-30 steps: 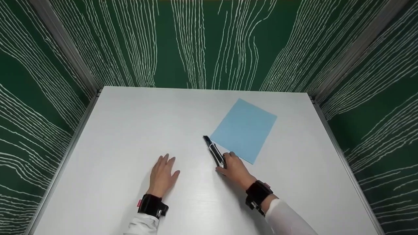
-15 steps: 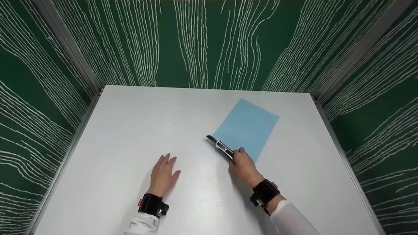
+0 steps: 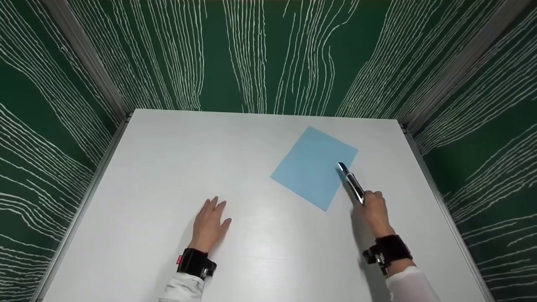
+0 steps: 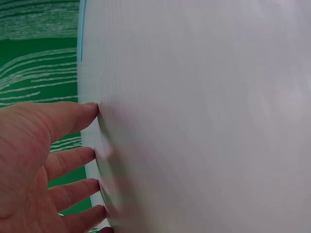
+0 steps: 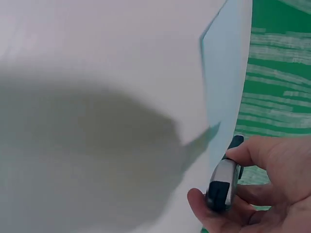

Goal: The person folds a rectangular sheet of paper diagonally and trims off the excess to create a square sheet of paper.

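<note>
A black and silver utility knife [image 3: 352, 183] points up and to the left, its front end overlapping the right edge of a blue sheet of paper [image 3: 310, 163] in the head view. My right hand [image 3: 376, 212] grips it by the rear end. Seen from the right wrist, thumb and fingers pinch the knife's body [image 5: 224, 182] above the table, and its shadow falls partly on the paper. My left hand [image 3: 209, 224] rests on the white table with fingers spread. In the left wrist view, its fingertips [image 4: 90, 110] touch the surface.
The white table [image 3: 188, 159] runs back to green walls [image 3: 369, 84] with pale wavy lines. Metal posts [image 3: 449, 71] stand at its back corners. Each wrist carries a black strapped camera [image 3: 388, 251], below white sleeves.
My right hand has carried the utility knife from the paper's lower left corner across to its right side. My left hand and the paper have stayed put.
</note>
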Action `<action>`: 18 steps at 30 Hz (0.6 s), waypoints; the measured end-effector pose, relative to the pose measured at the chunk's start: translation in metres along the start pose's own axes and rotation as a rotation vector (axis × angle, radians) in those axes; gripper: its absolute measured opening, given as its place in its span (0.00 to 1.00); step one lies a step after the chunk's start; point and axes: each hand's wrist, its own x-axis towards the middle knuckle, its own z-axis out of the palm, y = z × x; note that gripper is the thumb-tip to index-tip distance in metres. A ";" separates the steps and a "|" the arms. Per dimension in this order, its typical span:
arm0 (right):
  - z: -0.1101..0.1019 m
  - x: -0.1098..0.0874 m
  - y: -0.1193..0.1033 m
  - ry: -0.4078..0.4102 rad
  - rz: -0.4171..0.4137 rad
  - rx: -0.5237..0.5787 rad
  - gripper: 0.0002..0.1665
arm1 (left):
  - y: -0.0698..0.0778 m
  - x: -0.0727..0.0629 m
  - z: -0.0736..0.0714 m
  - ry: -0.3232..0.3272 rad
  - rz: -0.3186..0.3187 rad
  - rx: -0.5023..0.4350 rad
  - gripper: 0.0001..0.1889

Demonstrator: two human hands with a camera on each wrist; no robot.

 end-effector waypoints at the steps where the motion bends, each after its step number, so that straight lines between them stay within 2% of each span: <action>1: -0.002 -0.001 0.007 -0.001 0.024 0.005 0.06 | 0.000 0.000 0.000 0.001 0.000 0.001 0.28; 4: -0.006 -0.004 0.022 -0.010 0.090 0.020 0.09 | 0.001 0.000 0.000 0.000 -0.002 0.002 0.28; 9: -0.004 -0.009 0.035 -0.070 0.169 0.017 0.12 | 0.001 0.000 -0.001 -0.003 0.001 -0.001 0.28; 18: 0.002 -0.011 0.037 -0.080 0.177 -0.010 0.13 | 0.001 -0.001 -0.002 -0.004 -0.001 -0.003 0.28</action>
